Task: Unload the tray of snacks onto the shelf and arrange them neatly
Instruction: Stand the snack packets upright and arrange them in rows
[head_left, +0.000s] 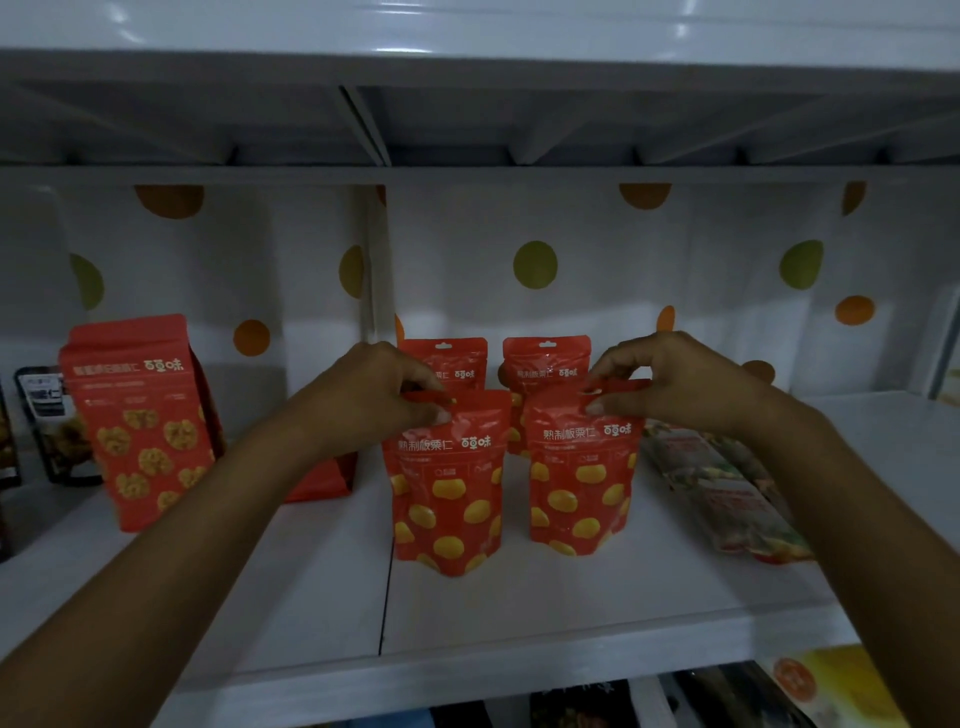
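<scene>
Nearest the camera runs the white shelf (519, 613), and both forearms reach in over its front edge. The left hand (384, 395) pinches the top seal of the left front pouch (447, 493), its fingers (431, 413) clamped on the red strip. The right hand (675, 384) does the same to the right front pouch (582, 478), thumb and forefinger closed on the seal by the hang hole. Both pouches stand upright on the shelf, near each other with a gap between them. The step looks like squaring this front pair. It would be done well by steering from the seals with a light pinch, keeping each base flat, bringing the two faces level and lining each one up with the rear pouches (452, 364) directly behind. Letting go gently matters, since a soft stand-up bag may tip. A large walnut bag (140, 431) leans at the left and a flat packet (727, 493) lies at the right. The dotted back panel (535, 265) closes the shelf behind. The tray is not in view.
</scene>
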